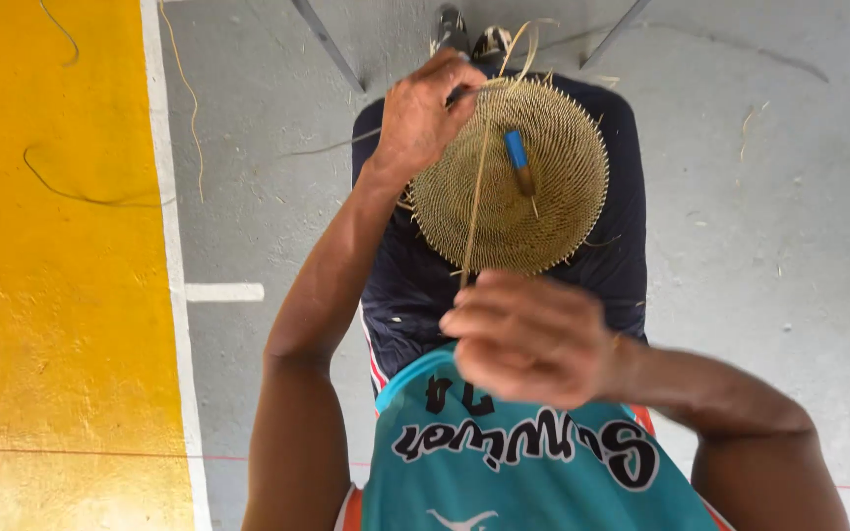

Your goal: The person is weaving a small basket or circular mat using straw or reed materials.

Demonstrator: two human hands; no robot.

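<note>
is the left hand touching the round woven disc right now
Touching. The head view shows the left hand gripping the upper left edge of the round woven disc, fingers curled over its rim with no gap between them.

No packages, labels, signs or screens show here. The only printed surface is the teal jersey (pixel 533 472), low in view, with dark white-edged lettering across it.

Prob. a craft workshop: painted concrete floor (pixel 789 246), loose straw strands (pixel 189 98), metal chair legs (pixel 327 44).
</note>
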